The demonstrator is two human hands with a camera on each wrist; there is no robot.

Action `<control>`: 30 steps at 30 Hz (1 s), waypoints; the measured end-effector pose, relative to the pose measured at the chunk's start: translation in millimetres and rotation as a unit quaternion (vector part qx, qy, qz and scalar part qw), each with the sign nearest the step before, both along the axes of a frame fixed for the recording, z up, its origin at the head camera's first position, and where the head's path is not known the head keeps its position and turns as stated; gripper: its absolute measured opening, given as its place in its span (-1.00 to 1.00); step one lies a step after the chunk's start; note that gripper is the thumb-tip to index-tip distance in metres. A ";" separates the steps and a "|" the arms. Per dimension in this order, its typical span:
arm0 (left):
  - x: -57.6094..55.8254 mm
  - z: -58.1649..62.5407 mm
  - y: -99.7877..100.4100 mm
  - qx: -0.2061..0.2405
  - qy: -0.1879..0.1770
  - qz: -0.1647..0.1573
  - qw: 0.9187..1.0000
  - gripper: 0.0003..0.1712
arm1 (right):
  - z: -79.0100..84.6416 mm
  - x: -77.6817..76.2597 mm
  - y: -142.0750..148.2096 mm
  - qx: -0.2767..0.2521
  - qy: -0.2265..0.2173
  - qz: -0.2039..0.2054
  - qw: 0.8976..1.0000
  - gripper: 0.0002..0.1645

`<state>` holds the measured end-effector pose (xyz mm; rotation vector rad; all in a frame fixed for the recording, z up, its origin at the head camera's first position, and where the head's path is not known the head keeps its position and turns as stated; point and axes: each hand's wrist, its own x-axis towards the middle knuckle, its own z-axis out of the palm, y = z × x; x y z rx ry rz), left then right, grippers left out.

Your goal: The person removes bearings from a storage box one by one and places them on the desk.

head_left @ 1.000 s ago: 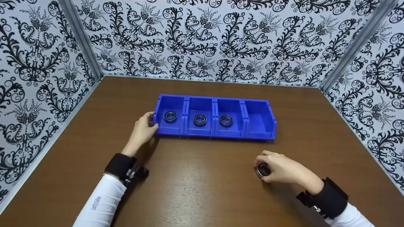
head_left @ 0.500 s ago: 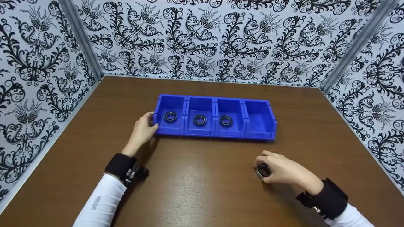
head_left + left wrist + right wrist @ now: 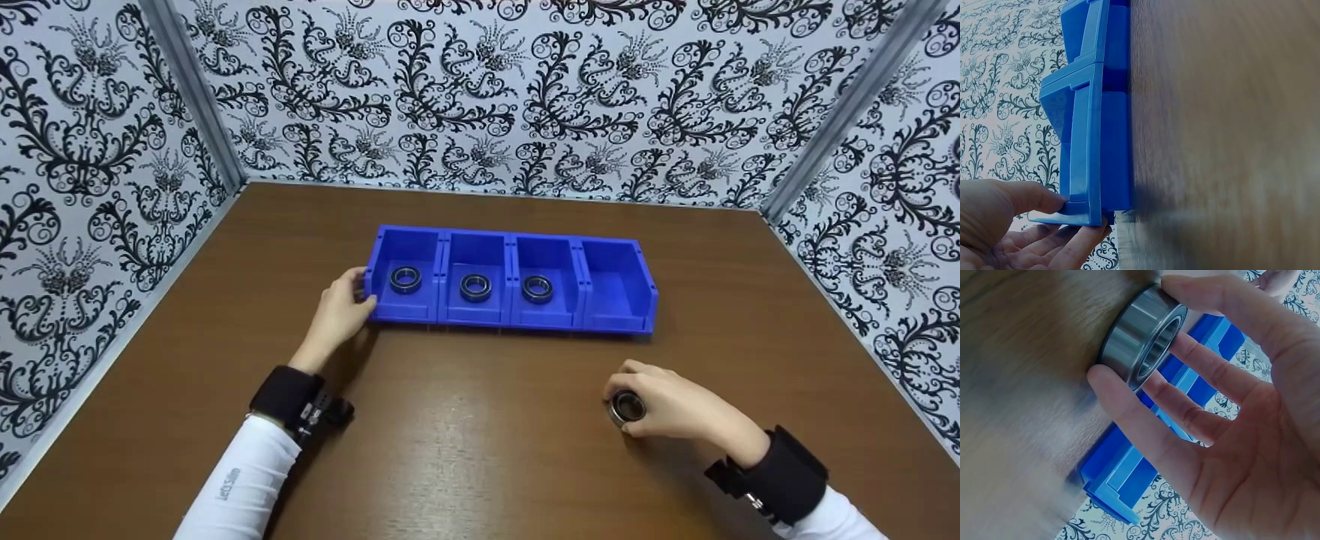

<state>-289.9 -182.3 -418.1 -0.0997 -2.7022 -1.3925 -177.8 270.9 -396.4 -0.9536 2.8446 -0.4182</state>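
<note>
A blue parts bin [image 3: 469, 325] with several compartments in a row stands on the table. My left hand [image 3: 341, 308] grips its left end wall; the left wrist view shows the thumb [image 3: 1044, 199] on the front corner and the fingers underneath and outside. Ball bearings lie flat in the first [image 3: 406, 280], second [image 3: 475, 288] and third [image 3: 538, 289] compartments from the left, while the rightmost one [image 3: 616, 289] holds nothing. In front of the bin's right end, my right hand [image 3: 667, 401] pinches another bearing [image 3: 1139, 333] by its outer ring, between thumb and fingers, low at the tabletop.
The brown wooden table [image 3: 480, 420] runs back to patterned panels [image 3: 480, 97] on three sides, joined by grey corner posts [image 3: 191, 97]. Black wrist bands with cameras sit on both wrists, the left band [image 3: 289, 396] near the table surface.
</note>
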 end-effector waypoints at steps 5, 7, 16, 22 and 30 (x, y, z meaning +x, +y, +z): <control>-0.2 -0.8 -0.4 0.002 0.000 -0.001 1.000 -0.39 | -0.3 0.2 -0.1 -0.002 0.003 0.002 1.000 -0.60; -0.5 -0.9 -0.4 0.002 0.000 -0.001 1.000 -0.39 | -0.1 0.3 -0.5 -0.003 0.002 0.002 1.000 -0.59; -0.8 -0.8 -1.1 0.004 -0.002 -0.003 1.000 -0.39 | 1.0 2.1 -1.4 0.005 -0.006 -0.010 1.000 -0.56; -1.1 -1.0 -1.4 0.005 -0.004 -0.004 1.000 -0.39 | 1.4 3.2 -1.6 0.011 -0.002 -0.015 1.000 -0.54; -0.5 -0.4 -1.0 0.009 -0.004 -0.006 1.000 -0.39 | 3.2 3.9 -1.6 0.008 0.007 -0.013 1.000 -0.54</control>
